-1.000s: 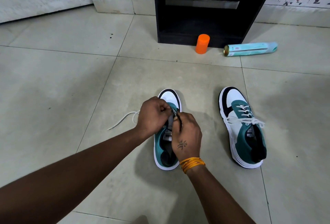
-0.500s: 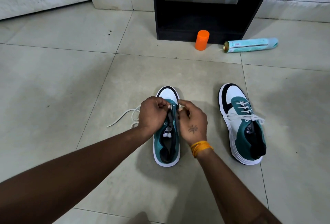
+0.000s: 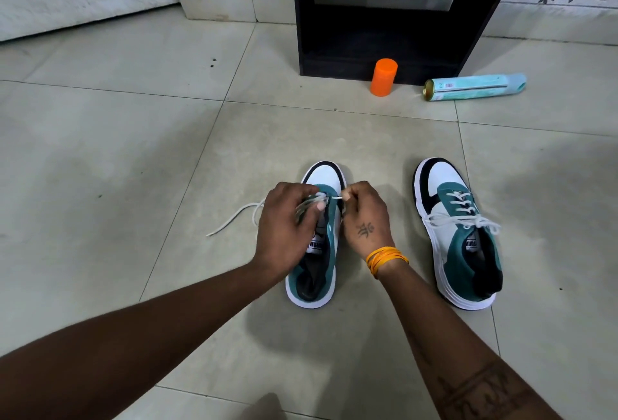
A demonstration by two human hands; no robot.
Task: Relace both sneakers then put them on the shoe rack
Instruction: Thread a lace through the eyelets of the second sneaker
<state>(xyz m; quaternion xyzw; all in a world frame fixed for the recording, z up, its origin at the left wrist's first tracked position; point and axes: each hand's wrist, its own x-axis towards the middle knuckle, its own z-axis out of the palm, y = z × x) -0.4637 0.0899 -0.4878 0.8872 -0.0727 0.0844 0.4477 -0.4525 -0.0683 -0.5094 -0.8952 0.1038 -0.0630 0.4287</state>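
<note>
Both hands worked at the toe end of the unlaced sneaker (image 3: 314, 252), which sat on the tiled floor (image 3: 133, 152) well in front of the shoe rack (image 3: 394, 18). The left hand (image 3: 284, 229) was curled over the tongue with a bunch of white lace (image 3: 234, 215) gathered under its fingers; the right hand (image 3: 364, 215) pinched the lace tip tightly between thumb and forefinger, just beside the lowest eyelets. Judgement: the step was threading the first pair of eyelets, so the tip wanted a short, firm pinch and the 2 free ends pulled even before crossing. The loose tail ran out to the left of this sneaker and might snag under the wrist. The second sneaker (image 3: 458, 232) stood to its right, apart, already laced and tied. Between the sneakers and the rack stood 1 orange cap (image 3: 384, 77) and 1 spray can (image 3: 475, 86) lying on its side, both close to the rack's foot; the path to the lower shelf seemed open only left of the cap.
</note>
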